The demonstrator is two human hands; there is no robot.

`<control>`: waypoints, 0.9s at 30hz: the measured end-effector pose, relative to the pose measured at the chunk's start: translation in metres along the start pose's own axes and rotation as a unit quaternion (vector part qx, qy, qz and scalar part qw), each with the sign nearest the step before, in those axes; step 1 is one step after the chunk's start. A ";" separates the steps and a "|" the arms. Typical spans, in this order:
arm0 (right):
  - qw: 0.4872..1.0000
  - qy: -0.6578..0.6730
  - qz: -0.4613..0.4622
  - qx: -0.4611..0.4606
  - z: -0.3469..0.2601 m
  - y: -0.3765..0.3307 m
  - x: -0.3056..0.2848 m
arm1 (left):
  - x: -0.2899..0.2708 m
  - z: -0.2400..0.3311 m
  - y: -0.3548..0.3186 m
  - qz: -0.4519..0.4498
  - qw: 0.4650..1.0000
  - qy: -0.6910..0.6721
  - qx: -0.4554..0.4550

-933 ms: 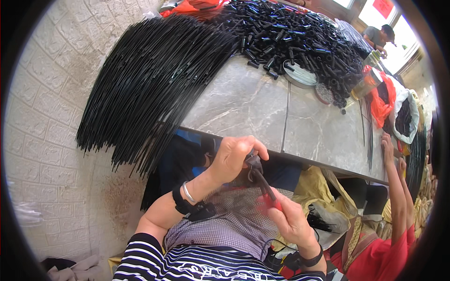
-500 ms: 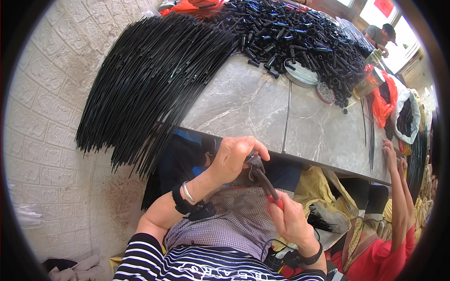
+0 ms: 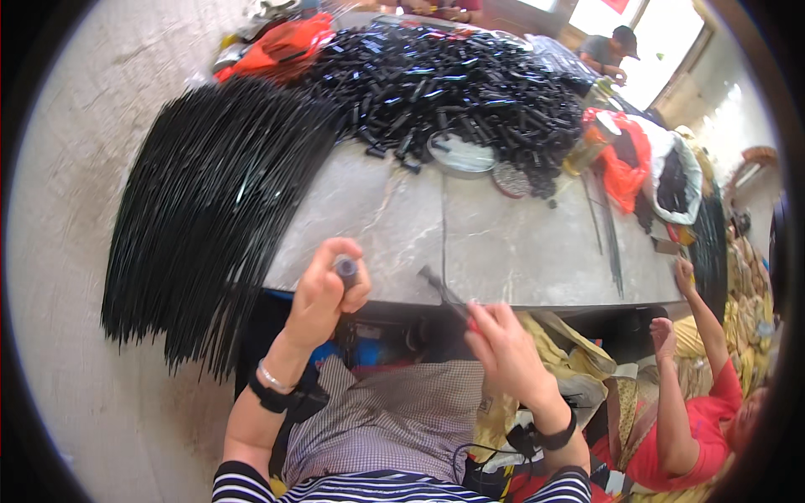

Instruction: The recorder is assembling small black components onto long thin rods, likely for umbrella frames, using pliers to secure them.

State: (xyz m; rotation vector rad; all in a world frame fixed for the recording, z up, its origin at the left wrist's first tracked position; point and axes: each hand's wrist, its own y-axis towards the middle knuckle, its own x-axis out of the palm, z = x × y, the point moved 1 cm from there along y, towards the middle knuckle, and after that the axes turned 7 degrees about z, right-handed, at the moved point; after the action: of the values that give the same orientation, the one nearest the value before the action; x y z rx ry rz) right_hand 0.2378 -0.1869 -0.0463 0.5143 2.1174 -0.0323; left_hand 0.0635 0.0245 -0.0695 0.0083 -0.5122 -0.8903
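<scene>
My left hand (image 3: 317, 303) is closed around a short black cylindrical piece (image 3: 345, 267), its end facing up between thumb and fingers. My right hand (image 3: 513, 352) grips red-handled pliers (image 3: 453, 300), whose dark jaws point up and left over the table's near edge. A gap separates the pliers from the black piece. Motion blurs the jaws, so whether they are closed does not show. Beyond both hands, a heap of short black cylindrical parts (image 3: 453, 80) covers the far side of the grey marbled table (image 3: 537, 243).
Long thin black rods (image 3: 210, 210) lie bundled at left, overhanging the table edge. A round tin (image 3: 461, 158) and a small dish of tiny pieces (image 3: 511, 179) sit before the heap. Red and white bags (image 3: 675, 176) stand at right. A person in red (image 3: 696, 427) works there; another sits farther back.
The pliers have come away from the black piece in my left hand, and my hands are farther apart. The view has shifted. The co-worker's near arm has moved back from the table.
</scene>
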 end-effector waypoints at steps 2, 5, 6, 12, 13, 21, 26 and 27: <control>0.994 -0.086 0.074 -0.002 0.023 0.018 0.001 | -0.001 0.008 0.001 -0.023 1.000 0.005 -0.005; 0.979 -0.162 0.121 0.000 0.053 0.038 -0.002 | -0.003 0.007 0.002 -0.034 0.998 -0.021 -0.038; 0.974 -0.187 0.125 0.005 0.058 0.043 -0.004 | -0.002 0.005 0.002 -0.018 0.999 -0.044 -0.024; 0.985 -0.137 0.107 0.020 0.125 0.103 -0.046 | 0.012 -0.003 0.004 -0.021 0.995 -0.096 -0.017; 0.986 -0.093 0.134 0.042 0.136 0.121 -0.056 | 0.016 -0.005 0.004 -0.025 0.994 -0.101 -0.019; 0.969 -0.167 0.169 0.074 0.174 0.187 -0.046 | 0.020 -0.023 -0.006 -0.077 0.994 -0.066 -0.046; 0.962 -0.190 0.168 0.105 0.176 0.194 -0.039 | 0.019 -0.025 -0.007 -0.084 0.990 -0.084 -0.070; 0.962 -0.189 0.167 0.106 0.177 0.195 -0.039 | 0.018 -0.026 -0.007 -0.083 0.990 -0.084 -0.070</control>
State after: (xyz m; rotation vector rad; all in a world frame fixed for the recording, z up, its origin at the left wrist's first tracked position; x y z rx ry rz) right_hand 0.4693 -0.0609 -0.0833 0.9118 1.6409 -0.1534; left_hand 0.0791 0.0012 -0.0864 -0.1561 -0.6118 -1.0950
